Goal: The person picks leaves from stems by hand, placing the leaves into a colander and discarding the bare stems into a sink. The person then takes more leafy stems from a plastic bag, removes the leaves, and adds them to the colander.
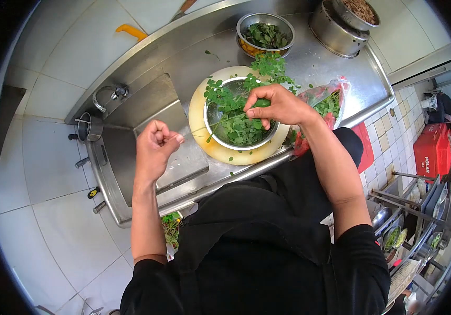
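My left hand (157, 147) is closed in a pinch at the left, beside the round board, on the end of a thin green stem. That stem stretches right across the board to my right hand (278, 106), whose fingers are curled around the leafy sprig (261, 104). Below the right hand is a metal colander (210, 123) holding loose small round green leaves (241, 130). It rests on a thick, round yellowish cutting board (199, 113). More leafy sprigs (270, 67) hang over the colander's far rim.
A metal bowl of darker leaves (265, 35) stands behind the board. Right of it is a plastic bag of greens (330, 105). A metal pot (335, 31) occupies the far right corner. At left are the sink basin (157, 105) and faucet (111, 94).
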The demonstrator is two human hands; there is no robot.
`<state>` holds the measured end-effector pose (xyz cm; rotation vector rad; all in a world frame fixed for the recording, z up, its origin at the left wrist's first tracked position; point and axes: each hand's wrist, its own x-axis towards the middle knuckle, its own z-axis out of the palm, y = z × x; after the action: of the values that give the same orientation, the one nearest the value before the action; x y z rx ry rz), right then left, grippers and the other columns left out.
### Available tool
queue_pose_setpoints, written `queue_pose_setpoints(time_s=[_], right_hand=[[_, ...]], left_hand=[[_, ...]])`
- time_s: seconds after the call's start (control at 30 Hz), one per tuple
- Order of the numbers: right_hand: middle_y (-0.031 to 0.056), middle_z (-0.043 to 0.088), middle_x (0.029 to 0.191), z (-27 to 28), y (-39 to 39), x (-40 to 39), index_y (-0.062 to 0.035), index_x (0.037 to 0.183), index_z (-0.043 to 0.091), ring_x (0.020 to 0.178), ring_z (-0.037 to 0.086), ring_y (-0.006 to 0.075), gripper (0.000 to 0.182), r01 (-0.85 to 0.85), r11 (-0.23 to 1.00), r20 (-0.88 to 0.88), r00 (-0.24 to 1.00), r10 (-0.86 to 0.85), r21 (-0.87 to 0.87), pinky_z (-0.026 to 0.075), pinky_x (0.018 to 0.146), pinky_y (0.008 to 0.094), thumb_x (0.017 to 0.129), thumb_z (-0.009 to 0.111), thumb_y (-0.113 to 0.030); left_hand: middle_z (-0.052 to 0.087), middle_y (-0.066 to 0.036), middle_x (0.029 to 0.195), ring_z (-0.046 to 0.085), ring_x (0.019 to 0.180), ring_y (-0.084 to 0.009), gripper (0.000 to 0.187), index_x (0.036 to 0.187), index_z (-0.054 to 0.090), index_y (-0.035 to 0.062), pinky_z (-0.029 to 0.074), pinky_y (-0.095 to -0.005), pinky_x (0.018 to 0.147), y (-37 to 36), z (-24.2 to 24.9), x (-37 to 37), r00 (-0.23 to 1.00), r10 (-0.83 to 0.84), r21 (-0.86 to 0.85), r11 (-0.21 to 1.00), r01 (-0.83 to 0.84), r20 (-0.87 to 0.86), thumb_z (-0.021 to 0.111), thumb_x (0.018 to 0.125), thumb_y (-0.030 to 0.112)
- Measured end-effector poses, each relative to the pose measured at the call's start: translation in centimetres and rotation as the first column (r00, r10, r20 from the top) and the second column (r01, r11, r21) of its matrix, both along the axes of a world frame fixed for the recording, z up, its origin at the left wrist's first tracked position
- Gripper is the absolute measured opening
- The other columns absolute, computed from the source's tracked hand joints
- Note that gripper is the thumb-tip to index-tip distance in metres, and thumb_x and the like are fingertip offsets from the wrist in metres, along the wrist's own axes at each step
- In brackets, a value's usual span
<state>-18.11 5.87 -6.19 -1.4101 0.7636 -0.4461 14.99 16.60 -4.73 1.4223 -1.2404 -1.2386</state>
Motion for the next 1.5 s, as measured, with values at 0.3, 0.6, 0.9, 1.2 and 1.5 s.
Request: queue_pose_setpoints(time_s=[0.3, 0.6, 0.9, 1.2, 1.5], right_hand=[[0.0035, 0.068, 0.085, 0.3, -0.3, -0.6, -0.0006, 0.098, 0.069, 0.062, 0.063, 0.0077, 0.011, 0.076, 0.997, -0.032, 0.997, -0.077, -0.026, 0.055, 0.056, 0.023, 0.094, 0.073, -0.01], [0.0046, 0.066, 0.093, -0.1, -0.3, -0.6, 0.0011, 0.099, 0.069, 0.065, 0.064, 0.0087, 0.011, 0.158, 0.987, -0.04, 0.987, -0.159, -0.027, 0.055, 0.059, 0.0232, 0.094, 0.072, -0.008], [0.0039, 0.069, 0.088, -0.4, -0.3, -0.4, 0.0001, 0.105, 0.068, 0.066, 0.065, 0.0084, 0.015, 0.154, 0.988, -0.079, 0.985, -0.152, 0.011, 0.056, 0.062, 0.0228, 0.095, 0.071, -0.011], [0.0065, 0.07, 0.089, 0.4, 0.7, 0.4, 0.001, 0.105, 0.068, 0.065, 0.066, 0.01, 0.017, 0.114, 0.993, 0.008, 0.993, -0.114, 0.036, 0.056, 0.062, 0.0237, 0.094, 0.072, -0.011], [0.0043, 0.068, 0.092, 0.2, 1.4, -0.3, -0.0002, 0.103, 0.068, 0.066, 0.067, 0.0093, 0.016, 0.13, 0.991, 0.113, 0.985, -0.132, 0.027, 0.056, 0.062, 0.0232, 0.094, 0.073, -0.013]], left_hand=[[0.066, -0.001, 0.081, 0.064, 0.079, -0.0096, 0.02, 0.099, 0.058, 0.0053, 0.053, -0.0267, 0.074, 5.1, 0.4, 5.3, 0.99, 0.137, 0.12, 0.984, -0.133, -0.024, 0.073, 0.087, -0.002], [0.068, -0.005, 0.068, 0.062, 0.062, -0.0133, 0.012, 0.077, 0.071, 0.0017, 0.051, -0.0294, 0.057, 26.8, -5.1, 22.4, 0.93, -0.187, 0.853, 0.484, -0.194, 0.318, 0.063, 0.076, -0.007], [0.073, -0.016, 0.075, 0.068, 0.062, -0.0299, 0.041, 0.08, 0.078, 0.0078, 0.055, -0.0435, 0.066, 37.7, -20.0, 32.3, 0.266, -0.851, 0.886, 0.401, -0.232, 0.454, 0.071, 0.086, 0.048], [0.076, -0.013, 0.099, 0.072, 0.085, -0.0193, 0.026, 0.11, 0.073, 0.0014, 0.056, -0.0308, 0.078, 2.4, -0.8, -4.4, 0.906, 0.014, -0.22, 0.971, 0.088, 0.423, 0.075, 0.09, 0.018], [0.076, -0.013, 0.088, 0.071, 0.075, -0.0161, 0.02, 0.106, 0.072, -0.0017, 0.056, -0.0296, 0.072, -4.4, -1.5, -12.5, 0.971, -0.142, -0.21, 0.96, 0.183, 0.194, 0.071, 0.092, 0.012]])
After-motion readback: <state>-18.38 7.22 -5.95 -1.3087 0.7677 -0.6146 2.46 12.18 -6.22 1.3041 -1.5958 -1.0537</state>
